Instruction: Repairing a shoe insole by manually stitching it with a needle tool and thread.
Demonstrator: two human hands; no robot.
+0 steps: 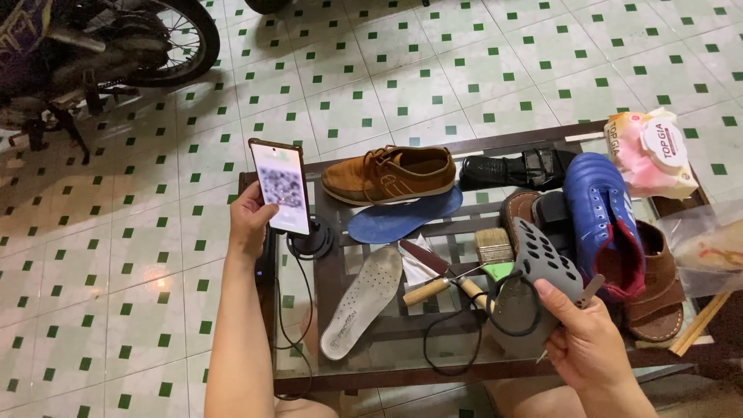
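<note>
Item: black smartphone [280,186] with a blurred square code on screen, clasped upright in our left hand [249,220] at the glass table's [371,340] left end. Item: grey perforated foam clog [534,286], gripped in our right hand [588,340] over the table's near edge. Step judged: showing the code. Next calls for steady holding.

Both forearms were bare to the frame's lower edge, with no sleeves, watch, rings or gloves visible; the left hand [249,220] showed at centre left, the right hand [588,340] at lower right.
</note>
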